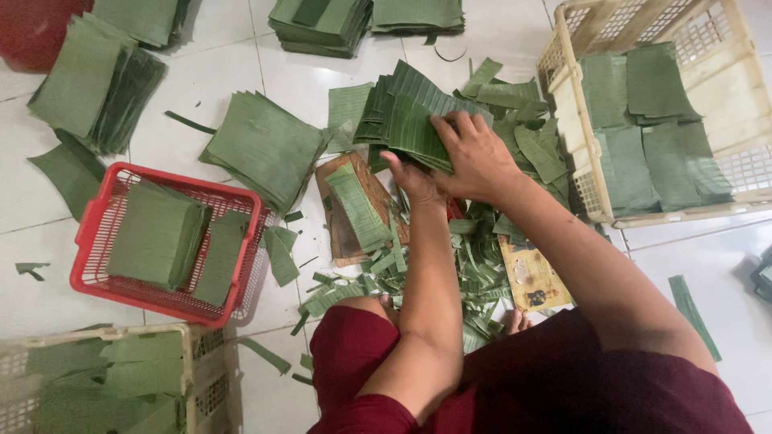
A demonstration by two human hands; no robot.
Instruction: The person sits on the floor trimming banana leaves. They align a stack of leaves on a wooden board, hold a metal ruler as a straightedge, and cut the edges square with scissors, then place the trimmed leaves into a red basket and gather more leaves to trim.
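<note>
Bottom centre: person seated on the tiled floor [201,80], maroon clothing; leaf trimmings [378,281] heaped just ahead of the knees; left hand [414,181] at frame centre, fingers curled, grip hidden, cannot tell what it holds; right hand [474,157] lies flat, fingers spread, pressing the stack of cut banana leaves [410,112] just above centre; leaves judged light, limp, tearing along the ribs, best lifted from under the stack's edge; red basket [88,233] left; cream crate [571,96] upper right.
</note>
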